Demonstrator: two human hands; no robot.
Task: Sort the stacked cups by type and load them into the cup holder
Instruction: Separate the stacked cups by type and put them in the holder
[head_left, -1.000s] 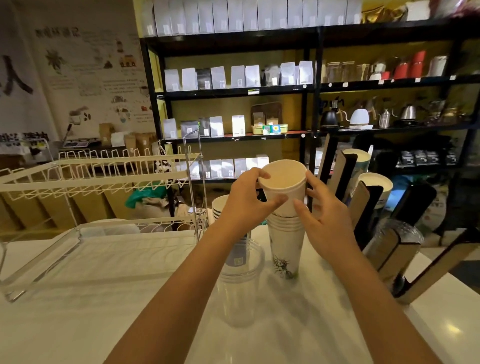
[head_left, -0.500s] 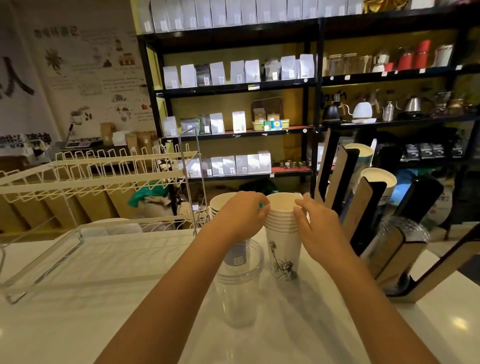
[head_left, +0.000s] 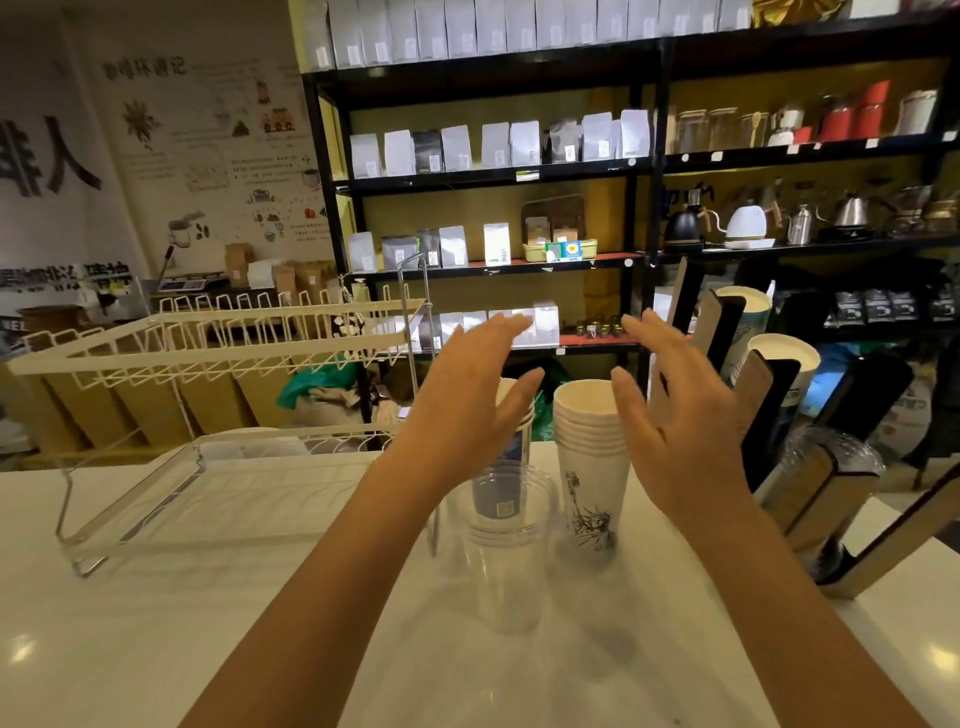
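A stack of white paper cups (head_left: 592, 462) with a statue print stands upright on the white counter. Left of it stands a stack of clear plastic cups (head_left: 501, 551), and behind those a second paper cup stack (head_left: 519, 431) with a dark label, partly hidden by my left hand. My left hand (head_left: 467, 410) hovers open just left of the printed stack, fingers spread. My right hand (head_left: 680, 415) hovers open just right of it. Neither hand touches a cup. The slanted wooden cup holder (head_left: 769, 405) stands at the right, with paper cups and clear cups in its slots.
A white wire dish rack (head_left: 208, 353) with a clear tray stands on the counter (head_left: 156, 649) at the left. Black shelves (head_left: 644, 171) with bags, kettles and jars fill the background behind the counter.
One cup held above the printed stack came down onto it. Both hands then let go and lifted away, fingers spreading open on either side.
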